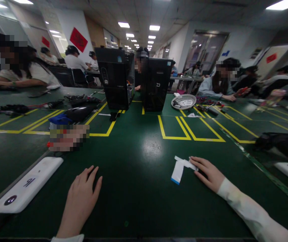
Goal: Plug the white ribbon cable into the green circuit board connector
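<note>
A white ribbon-like strip [178, 171] with a blue end lies on the green table, and a second white piece [184, 162] crosses its top. The fingertips of my right hand [208, 173] touch the right end of that piece, with thumb and fingers around its edge. My left hand [82, 198] rests palm down on the table at the lower left, fingers spread, holding nothing. Left of it lies a white device [28, 185] with a dark round spot.
Two black computer towers [115, 79] [157, 85] stand at the back centre. A white basket [183, 101] and cables [209, 104] are behind right. Left lie a black bundle [80, 113] and blue item [60, 119]. People [222, 79] sit around.
</note>
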{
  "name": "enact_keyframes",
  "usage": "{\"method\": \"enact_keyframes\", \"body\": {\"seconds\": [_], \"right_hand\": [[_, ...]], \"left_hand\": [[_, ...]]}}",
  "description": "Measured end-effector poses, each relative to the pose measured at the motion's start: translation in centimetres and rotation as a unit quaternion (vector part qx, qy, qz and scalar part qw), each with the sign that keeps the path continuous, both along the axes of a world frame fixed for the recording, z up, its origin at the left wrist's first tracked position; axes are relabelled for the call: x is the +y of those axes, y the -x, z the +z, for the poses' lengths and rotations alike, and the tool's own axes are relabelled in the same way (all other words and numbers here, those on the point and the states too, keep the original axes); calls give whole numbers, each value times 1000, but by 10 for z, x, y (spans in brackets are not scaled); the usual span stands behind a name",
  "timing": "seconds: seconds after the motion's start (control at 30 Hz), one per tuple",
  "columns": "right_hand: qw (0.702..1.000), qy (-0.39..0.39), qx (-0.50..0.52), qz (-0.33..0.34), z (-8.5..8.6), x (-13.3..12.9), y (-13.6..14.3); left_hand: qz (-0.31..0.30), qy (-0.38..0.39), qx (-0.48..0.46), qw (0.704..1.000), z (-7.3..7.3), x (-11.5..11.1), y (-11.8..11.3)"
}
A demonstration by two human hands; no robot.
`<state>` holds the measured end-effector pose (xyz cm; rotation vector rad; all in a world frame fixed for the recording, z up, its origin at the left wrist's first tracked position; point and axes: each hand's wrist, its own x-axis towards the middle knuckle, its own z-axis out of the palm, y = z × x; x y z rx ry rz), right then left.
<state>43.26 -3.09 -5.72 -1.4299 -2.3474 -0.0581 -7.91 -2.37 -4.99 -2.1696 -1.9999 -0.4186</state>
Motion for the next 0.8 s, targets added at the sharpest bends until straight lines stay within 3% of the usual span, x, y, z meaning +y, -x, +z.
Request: {"method": "enact_keyframes", "body": {"seconds": [0.2, 0.43, 0.57, 0.8], "right_hand": [[994, 20, 4, 112, 18, 22, 92], [981, 47, 39, 186, 20, 39, 172], [971, 68, 36, 225, 25, 33, 191], [963, 101, 7, 249, 37, 25, 190]], "left_hand": [[1, -4, -1, 1000, 0, 1, 0], [12, 5, -10, 1000, 2, 0, -1], [12, 9, -11, 1000, 0, 0, 0], [13, 11, -15, 1000, 2, 0, 0]]}}
